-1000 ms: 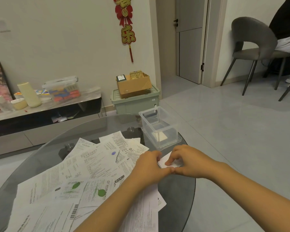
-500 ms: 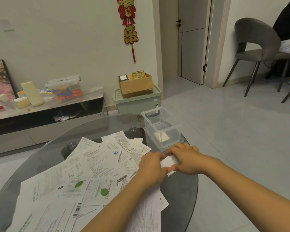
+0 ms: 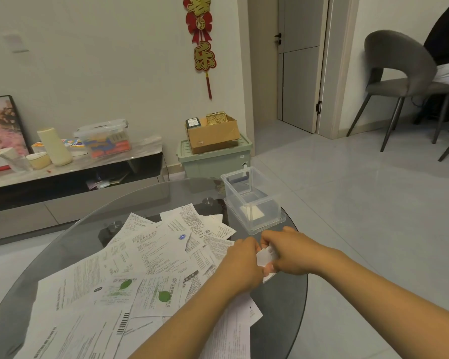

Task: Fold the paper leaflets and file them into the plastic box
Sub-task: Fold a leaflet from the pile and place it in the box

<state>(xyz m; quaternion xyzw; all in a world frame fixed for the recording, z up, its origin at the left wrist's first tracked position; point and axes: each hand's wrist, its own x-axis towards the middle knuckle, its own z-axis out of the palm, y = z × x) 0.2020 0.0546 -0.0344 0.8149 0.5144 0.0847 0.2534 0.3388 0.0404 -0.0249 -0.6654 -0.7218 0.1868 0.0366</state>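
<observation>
Folded leaflet (image 3: 265,256): small, white, pinched between left hand (image 3: 241,264) and right hand (image 3: 288,251), fingers of both curled onto it, above the glass counter (image 3: 283,301). Plastic box (image 3: 253,199): clear, open, just beyond the hands, white paper inside. Loose leaflets (image 3: 130,268): spread at left.

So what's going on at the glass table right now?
A person is folding a small white leaflet, gripped between the left hand and right hand just above the glass table. The clear plastic box stands open beyond the hands with some folded paper already inside. A spread of unfolded leaflets lies to the left.
</observation>
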